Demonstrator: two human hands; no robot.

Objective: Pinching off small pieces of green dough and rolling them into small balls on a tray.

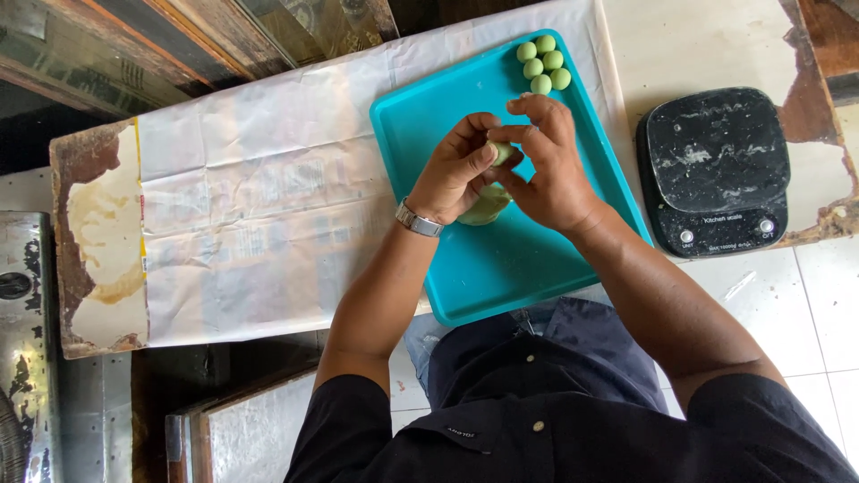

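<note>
Pinching one small green dough piece between both hands: left hand and right hand are grasping it together over the teal tray. Five green balls are sitting in the tray's far corner. One larger dough lump is lying beneath the hands, partly hidden. One black kitchen scale is standing just right of the tray.

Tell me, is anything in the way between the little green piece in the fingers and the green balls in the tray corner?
Nothing visible. Both hands, left hand and right hand, pinch the small dough piece above the teal tray. Only bare tray lies between it and the five green balls.
</note>
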